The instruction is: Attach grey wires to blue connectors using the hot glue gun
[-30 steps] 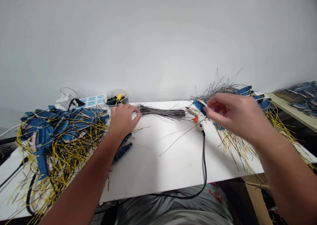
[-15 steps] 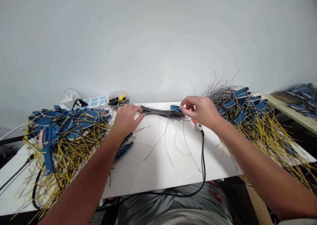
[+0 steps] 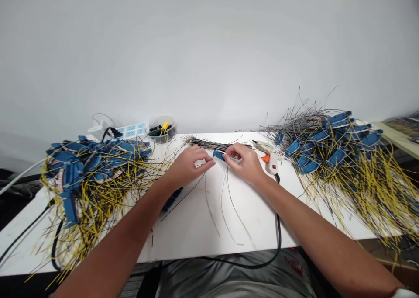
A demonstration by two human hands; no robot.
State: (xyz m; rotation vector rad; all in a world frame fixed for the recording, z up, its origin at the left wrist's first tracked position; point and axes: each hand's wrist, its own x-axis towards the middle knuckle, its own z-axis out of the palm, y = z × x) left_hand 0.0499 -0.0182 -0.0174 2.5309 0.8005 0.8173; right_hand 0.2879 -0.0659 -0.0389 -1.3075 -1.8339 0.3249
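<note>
Between finger and thumb of my right hand (image 3: 242,161) is a small blue plastic piece (image 3: 218,155), held above the white table. Thin dark wires (image 3: 225,202) hang down from around it. My left hand (image 3: 193,162) pinches a thin black wire (image 3: 193,188) close to the piece's left end; the wire slants down toward the table's front. Just behind both hands lies a bundle of black wires (image 3: 212,144), tied at its middle. Another blue piece (image 3: 172,199) rests beside my left forearm, partly hidden by it.
Heaps of blue pieces with yellow and black wires lie left (image 3: 98,175) and right (image 3: 340,158). A white glue gun (image 3: 272,163) with a black cord is right of my right hand. Behind stand a power strip (image 3: 132,130) and a clear tub (image 3: 163,129) of small parts.
My right hand has brought the blue piece left and nearer to me. My left hand has left the wire bundle, moved right toward the piece and closed on a black wire.
</note>
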